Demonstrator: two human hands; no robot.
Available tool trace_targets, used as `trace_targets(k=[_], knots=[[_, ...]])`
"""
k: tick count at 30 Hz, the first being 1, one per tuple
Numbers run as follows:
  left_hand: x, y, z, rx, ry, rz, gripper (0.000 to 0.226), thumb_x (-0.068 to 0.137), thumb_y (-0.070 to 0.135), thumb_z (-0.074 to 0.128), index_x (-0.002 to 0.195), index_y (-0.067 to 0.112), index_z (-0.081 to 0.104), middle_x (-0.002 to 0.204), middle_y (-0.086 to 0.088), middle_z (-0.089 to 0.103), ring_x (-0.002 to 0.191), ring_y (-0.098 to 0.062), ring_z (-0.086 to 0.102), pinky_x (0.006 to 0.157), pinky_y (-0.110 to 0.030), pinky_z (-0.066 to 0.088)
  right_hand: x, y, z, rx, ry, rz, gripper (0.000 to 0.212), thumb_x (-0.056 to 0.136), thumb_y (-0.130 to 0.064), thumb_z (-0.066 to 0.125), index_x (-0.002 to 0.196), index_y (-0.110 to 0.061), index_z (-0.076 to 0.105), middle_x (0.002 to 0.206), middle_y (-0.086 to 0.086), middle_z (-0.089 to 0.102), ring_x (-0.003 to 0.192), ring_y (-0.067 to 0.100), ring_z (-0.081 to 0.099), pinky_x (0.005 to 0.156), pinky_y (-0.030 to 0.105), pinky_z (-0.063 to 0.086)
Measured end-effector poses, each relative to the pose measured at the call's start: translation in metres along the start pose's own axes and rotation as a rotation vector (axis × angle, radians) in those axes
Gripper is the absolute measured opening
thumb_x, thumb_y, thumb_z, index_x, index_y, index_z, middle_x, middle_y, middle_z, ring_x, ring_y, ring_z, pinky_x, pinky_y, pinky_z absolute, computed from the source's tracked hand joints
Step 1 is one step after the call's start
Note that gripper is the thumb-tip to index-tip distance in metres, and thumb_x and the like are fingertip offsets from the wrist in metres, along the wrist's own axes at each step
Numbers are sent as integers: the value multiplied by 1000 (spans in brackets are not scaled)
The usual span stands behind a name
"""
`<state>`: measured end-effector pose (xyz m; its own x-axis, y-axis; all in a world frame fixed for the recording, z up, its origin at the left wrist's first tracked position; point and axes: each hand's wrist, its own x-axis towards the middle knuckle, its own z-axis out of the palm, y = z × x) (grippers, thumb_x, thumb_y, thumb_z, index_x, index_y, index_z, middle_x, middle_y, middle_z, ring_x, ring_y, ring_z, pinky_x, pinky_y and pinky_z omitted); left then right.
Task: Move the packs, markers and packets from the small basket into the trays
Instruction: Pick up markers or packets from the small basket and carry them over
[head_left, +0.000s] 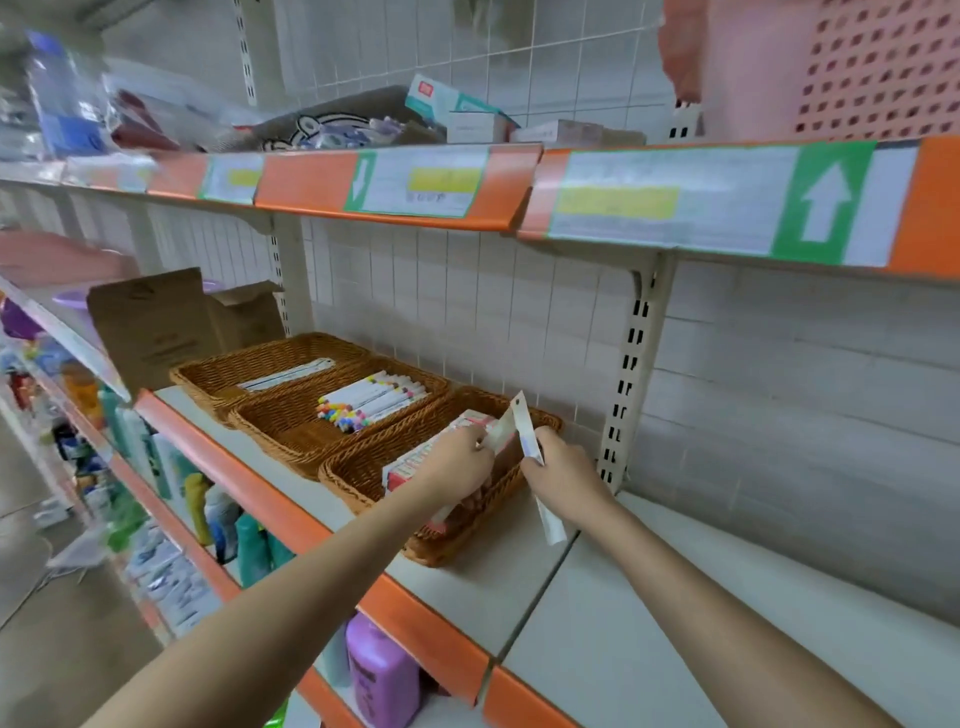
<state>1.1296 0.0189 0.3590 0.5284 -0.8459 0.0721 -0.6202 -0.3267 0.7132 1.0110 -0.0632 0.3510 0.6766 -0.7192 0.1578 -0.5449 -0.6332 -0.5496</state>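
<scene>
Closest to us, two bare arms reach over the orange front edge of the white shelf (649, 597). The right hand (563, 475) has its fingers curled round a long thin white packet (531, 441), which stands almost upright and pokes out above and below the fist. Just beside it, the left hand (460, 460) reaches into the nearest brown woven tray (363, 480), and its fingers pinch the top of a flat pale packet (500, 431) that leans against the white one. Under that hand, pink and white packs (415, 462) stand in a row inside this tray, filling a good part of it. One tray further back, the middle brown woven tray (280, 431) holds a bunch of white markers with coloured caps (371, 400) lying side by side. Past that, the far brown woven tray (218, 371) holds long flat white packets (285, 375). Behind the trays stand brown cardboard boxes (150, 327). The small basket does not show anywhere here, so I cannot tell how much is left in it. It looks like most of the job is done, because all three trays already have things in them. The two packets in the hands are not in a tray yet, so they still need a place.
</scene>
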Motion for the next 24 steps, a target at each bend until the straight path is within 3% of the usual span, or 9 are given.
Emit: trace_targets(k=[2, 5, 8, 11, 14, 16, 20, 24], knots=[[14, -6, -5, -16, 7, 5, 23, 97, 11, 35, 111, 9, 54, 86, -12, 64, 57, -17, 55, 49, -27, 49, 11, -2, 3, 8, 20, 0, 9, 95, -18, 42, 88, -12, 41, 73, 3, 45, 63, 19, 44, 54, 32, 31], [33, -15, -22, -37, -10, 50, 15, 98, 10, 36, 98, 12, 50, 85, -12, 61, 55, -17, 53, 43, -25, 46, 30, -15, 8, 52, 57, -12, 14, 95, -19, 46, 104, -11, 53, 90, 5, 58, 80, 24, 55, 67, 34, 42], [50, -30, -47, 8, -31, 99, 13, 97, 10, 36, 94, 9, 49, 81, -9, 59, 55, -16, 52, 40, -19, 40, 50, -41, 24, 83, 74, 2, 16, 95, -20, 48, 110, -16, 55, 93, 3, 62, 85, 23, 60, 72, 35, 48], [61, -53, -77, 101, -51, 146, 9, 95, 7, 38, 92, 7, 47, 78, -7, 52, 73, -25, 53, 52, -24, 38, 66, -73, 49, 49, 81, 32, 22, 95, -23, 46, 114, -14, 53, 96, 5, 62, 88, 26, 61, 78, 40, 48], [72, -78, -109, 170, -99, 170, 18, 95, 5, 39, 106, 3, 54, 99, -19, 57, 95, -34, 57, 68, -33, 41, 79, -105, 72, 50, 87, 56, 21, 95, -19, 45, 114, -12, 51, 86, 5, 57, 76, 25, 57, 66, 36, 44], [78, -94, -126, 166, -149, 186, 20, 95, 5, 37, 108, 5, 52, 101, -25, 61, 80, -32, 57, 64, -36, 44, 88, -124, 84, 14, 89, 72, 24, 95, -19, 44, 117, -11, 50, 87, 5, 56, 76, 25, 54, 62, 35, 39], [89, -125, -150, 152, -165, 190, 11, 94, 3, 36, 95, 5, 47, 96, -31, 63, 59, -26, 49, 55, -34, 43, 105, -152, 107, -19, 79, 96, 24, 96, -19, 43, 116, -8, 49, 88, 6, 54, 81, 28, 55, 57, 32, 35], [104, -144, -164, 137, -132, 184, 22, 92, 4, 38, 99, -5, 57, 96, -27, 64, 67, -27, 53, 61, -41, 51, 121, -169, 122, -11, 77, 121, 35, 95, -22, 45, 129, -12, 47, 107, 14, 62, 90, 32, 61, 64, 33, 43]])
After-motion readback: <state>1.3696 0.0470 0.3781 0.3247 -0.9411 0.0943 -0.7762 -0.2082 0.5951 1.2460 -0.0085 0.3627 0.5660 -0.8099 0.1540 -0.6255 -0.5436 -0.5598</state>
